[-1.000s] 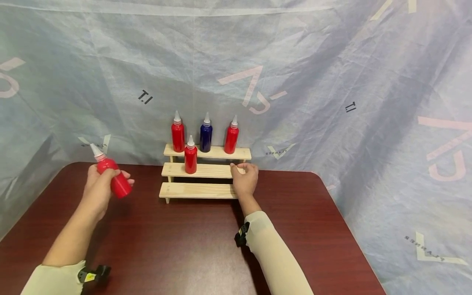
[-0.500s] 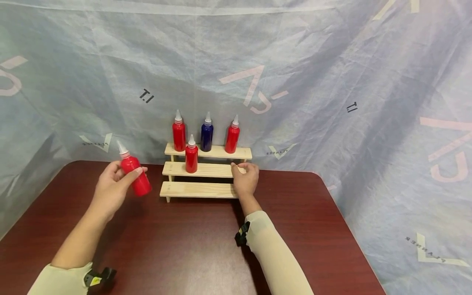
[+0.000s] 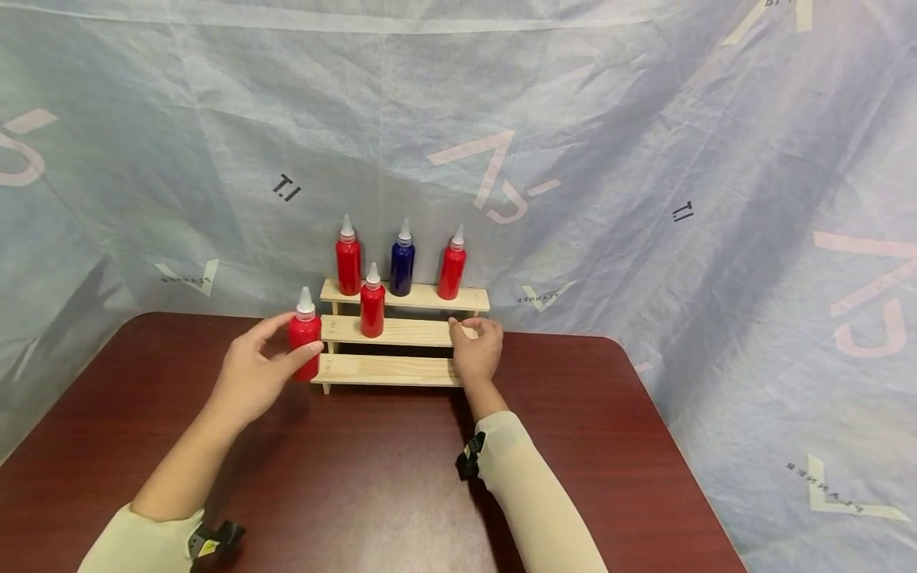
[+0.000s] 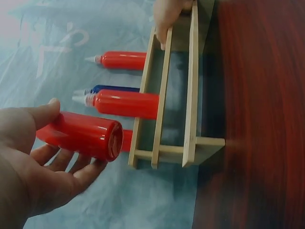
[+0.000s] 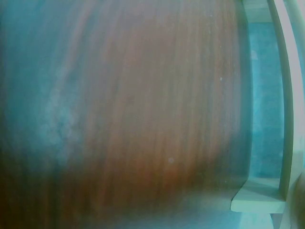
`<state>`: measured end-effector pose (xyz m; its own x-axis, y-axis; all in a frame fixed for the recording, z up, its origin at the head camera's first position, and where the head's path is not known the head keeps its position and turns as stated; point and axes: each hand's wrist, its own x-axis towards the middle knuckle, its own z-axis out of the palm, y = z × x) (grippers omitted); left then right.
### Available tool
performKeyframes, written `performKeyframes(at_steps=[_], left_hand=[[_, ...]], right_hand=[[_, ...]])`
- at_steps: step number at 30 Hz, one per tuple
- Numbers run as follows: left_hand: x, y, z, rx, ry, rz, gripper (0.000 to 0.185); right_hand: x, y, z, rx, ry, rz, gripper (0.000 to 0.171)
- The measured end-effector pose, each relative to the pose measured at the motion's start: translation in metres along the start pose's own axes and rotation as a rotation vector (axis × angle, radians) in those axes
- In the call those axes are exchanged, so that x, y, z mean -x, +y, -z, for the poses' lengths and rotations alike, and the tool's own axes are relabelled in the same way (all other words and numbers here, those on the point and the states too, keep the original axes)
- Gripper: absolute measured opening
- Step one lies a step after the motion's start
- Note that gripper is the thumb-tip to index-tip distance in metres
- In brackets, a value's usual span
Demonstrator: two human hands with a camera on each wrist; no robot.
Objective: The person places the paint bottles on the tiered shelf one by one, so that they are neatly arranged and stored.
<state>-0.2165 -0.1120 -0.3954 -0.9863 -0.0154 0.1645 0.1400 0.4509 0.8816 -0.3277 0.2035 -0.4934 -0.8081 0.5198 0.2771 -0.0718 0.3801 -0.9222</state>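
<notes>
My left hand (image 3: 247,378) grips a red squeeze bottle (image 3: 304,330) with a white pointed cap, upright at the left end of a three-step wooden rack (image 3: 390,368). In the left wrist view, thumb and fingers lie around the held bottle (image 4: 81,133), its base apart from the shelves. My right hand (image 3: 478,350) holds the rack's right end at the middle step, thumb and fingers curled there. The top step bears a red bottle (image 3: 348,267), a blue bottle (image 3: 402,269) and another red bottle (image 3: 451,272). One more red bottle (image 3: 372,310) stands left on the middle step.
The rack stands near the back of a dark red-brown table (image 3: 358,477). Behind it hangs a grey-blue printed sheet (image 3: 344,119). In the right wrist view, the tabletop (image 5: 143,95) and a rack leg (image 5: 257,198) show, blurred.
My left hand has moved right with the red bottle, from the table's left side to the rack's left end, and the bottle has turned from tilted to upright. The right hand has stayed put.
</notes>
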Motion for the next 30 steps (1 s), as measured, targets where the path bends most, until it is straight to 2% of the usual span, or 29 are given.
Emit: performKeyframes(at_steps=[6, 11, 17, 23, 30], left_hand=[[0.000, 0.007, -0.016, 0.014, -0.079, -0.035, 0.071], [0.000, 0.009, -0.030, 0.048, -0.125, -0.064, 0.065], [-0.001, 0.014, -0.044, 0.046, -0.134, -0.086, 0.062], [-0.002, 0.015, -0.057, 0.088, -0.147, -0.092, 0.062], [-0.007, 0.022, -0.072, 0.108, -0.168, -0.106, 0.060]], right_hand=[[-0.001, 0.001, 0.000, 0.007, 0.003, 0.002, 0.025], [-0.001, 0.002, -0.001, -0.008, -0.009, -0.007, 0.025], [0.000, 0.004, -0.001, -0.011, -0.002, 0.011, 0.026], [0.000, 0.002, -0.002, -0.005, 0.004, 0.024, 0.026], [-0.002, 0.004, -0.001, -0.030, 0.006, 0.003, 0.024]])
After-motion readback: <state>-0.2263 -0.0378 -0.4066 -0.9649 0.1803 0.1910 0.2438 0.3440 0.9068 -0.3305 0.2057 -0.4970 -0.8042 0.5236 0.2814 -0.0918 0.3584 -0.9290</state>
